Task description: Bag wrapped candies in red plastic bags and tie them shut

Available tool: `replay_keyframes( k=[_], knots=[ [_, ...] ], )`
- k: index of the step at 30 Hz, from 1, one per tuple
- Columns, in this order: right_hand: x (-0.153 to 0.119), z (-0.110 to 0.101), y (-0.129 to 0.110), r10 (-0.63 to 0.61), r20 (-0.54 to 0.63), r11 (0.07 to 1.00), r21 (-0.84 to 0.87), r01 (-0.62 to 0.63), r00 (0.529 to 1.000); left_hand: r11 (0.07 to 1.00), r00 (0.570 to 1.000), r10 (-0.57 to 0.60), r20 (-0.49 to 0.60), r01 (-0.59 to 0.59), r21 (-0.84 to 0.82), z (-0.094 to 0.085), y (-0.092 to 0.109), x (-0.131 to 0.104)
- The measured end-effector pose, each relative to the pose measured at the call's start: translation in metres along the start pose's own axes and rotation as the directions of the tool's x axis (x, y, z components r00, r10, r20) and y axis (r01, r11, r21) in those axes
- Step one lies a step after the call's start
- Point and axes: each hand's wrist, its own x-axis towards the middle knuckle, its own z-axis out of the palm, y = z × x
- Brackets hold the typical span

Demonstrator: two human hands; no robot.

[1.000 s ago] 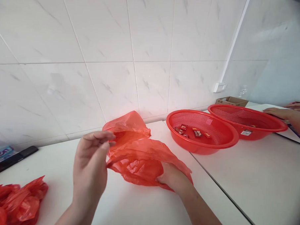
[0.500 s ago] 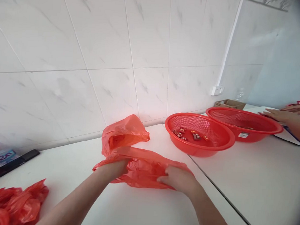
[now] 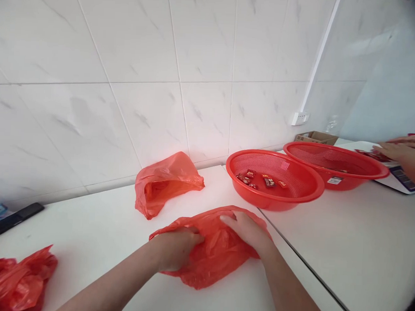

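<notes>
A thin red plastic bag (image 3: 220,247) lies on the white table in front of me, its mouth spread toward me. My left hand (image 3: 179,248) is inside the near left part of the bag, fingers bent against the film; whether it pinches any is hard to see. My right hand (image 3: 247,228) rests on the bag's upper right, thumb and fingers curled at the plastic. Behind it, a second red bag (image 3: 168,179) stands partly open by the wall. More crumpled red bags (image 3: 19,280) lie at the lower left.
A red basket (image 3: 274,199) holds several small wrapped items (image 3: 268,181). Another red basket (image 3: 347,180) overlaps it at the right, near a cardboard box (image 3: 316,137). Another person's hands (image 3: 403,148) are over a white scale (image 3: 401,180). A black object (image 3: 15,220) and a bottle sit at left.
The front bag has come toward me, apart from the bag behind, and its mouth has flattened. My left hand has moved closer to me, and my right hand has risen slightly. The view has shifted slightly.
</notes>
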Motion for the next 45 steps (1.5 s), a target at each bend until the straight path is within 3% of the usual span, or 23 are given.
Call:
replay_keyframes(
  k=[3,5,7,9,12,16,20,23,26,28,30,32,35,37,38,39,40,42,43,45],
  knots=[
    [0.006,-0.005,0.008,-0.019,-0.069,0.999,0.032,0.021,0.997,0.982,0.986,0.151,0.068,-0.157,0.107,-0.009,0.018,0.003],
    [0.007,-0.005,0.01,-0.031,-0.058,0.998,0.061,0.035,0.998,0.941,0.965,0.264,-0.005,-0.256,0.223,-0.009,0.023,0.006],
    [0.007,-0.006,0.011,-0.018,-0.031,0.995,0.098,0.021,0.999,0.901,0.951,0.297,-0.08,-0.252,0.353,-0.004,0.019,0.009],
    [0.006,-0.009,0.012,0.0,0.001,0.989,0.147,0.0,1.0,0.877,0.971,0.22,-0.093,-0.155,0.454,0.002,0.008,0.01],
    [0.006,-0.015,0.015,0.02,0.04,0.972,0.234,-0.029,0.999,0.867,0.999,-0.013,-0.039,0.031,0.497,0.007,-0.014,0.008],
    [0.01,-0.02,0.024,0.012,0.109,0.919,0.391,-0.054,0.994,0.928,0.996,-0.093,-0.011,0.09,0.362,0.0,-0.028,0.001],
    [0.012,-0.023,0.031,-0.08,0.163,0.83,0.557,-0.024,0.983,0.984,0.985,-0.175,-0.013,0.174,-0.018,-0.011,-0.019,-0.004],
    [0.009,-0.025,0.032,-0.149,0.164,0.766,0.642,0.009,0.975,0.953,0.966,-0.238,-0.106,0.211,-0.216,-0.011,-0.013,-0.001],
    [0.008,-0.021,0.03,-0.209,0.269,0.714,0.698,-0.041,0.94,0.915,0.93,-0.311,-0.199,0.235,-0.329,-0.006,-0.013,0.004],
    [0.008,-0.014,0.027,-0.175,0.336,0.75,0.655,-0.096,0.925,0.884,0.905,-0.352,-0.238,0.238,-0.401,-0.003,-0.015,0.005],
    [0.008,-0.006,0.021,-0.107,0.321,0.82,0.563,-0.099,0.941,0.836,0.89,-0.379,-0.254,0.212,-0.505,0.0,-0.018,0.005],
    [0.006,-0.002,0.011,-0.121,0.258,0.864,0.503,-0.026,0.958,0.726,0.899,-0.385,-0.208,0.156,-0.669,0.002,-0.02,0.003],
    [-0.005,-0.004,-0.009,-0.246,0.175,0.873,0.468,0.139,0.953,0.521,0.931,-0.343,-0.126,0.077,-0.85,0.011,-0.027,0.0],
    [-0.015,-0.012,-0.024,-0.268,0.019,0.883,0.405,0.238,0.963,0.485,0.914,-0.368,-0.171,0.032,-0.874,0.02,-0.034,-0.001],
    [-0.02,-0.018,-0.03,-0.258,-0.123,0.897,0.338,0.285,0.958,0.492,0.899,-0.388,-0.204,0.015,-0.87,0.024,-0.038,0.0],
    [-0.024,-0.026,-0.034,-0.248,-0.292,0.916,0.239,0.322,0.924,0.505,0.885,-0.404,-0.233,0.003,-0.863,0.027,-0.042,0.001],
    [-0.027,-0.035,-0.036,-0.252,-0.451,0.936,0.109,0.333,0.856,0.514,0.876,-0.411,-0.251,-0.004,-0.857,0.03,-0.047,0.002],
    [-0.028,-0.056,-0.033,-0.308,-0.625,0.951,-0.182,0.25,0.717,0.497,0.882,-0.405,-0.242,-0.009,-0.868,0.033,-0.055,0.005],
    [-0.026,-0.067,-0.028,-0.341,-0.624,0.933,-0.318,0.169,0.703,0.467,0.886,-0.405,-0.226,-0.012,-0.884,0.033,-0.059,0.007],
    [-0.022,-0.088,-0.014,-0.34,-0.53,0.854,-0.519,0.021,0.777,0.372,0.891,-0.413,-0.188,-0.023,-0.928,0.031,-0.065,0.009]
  ],
)
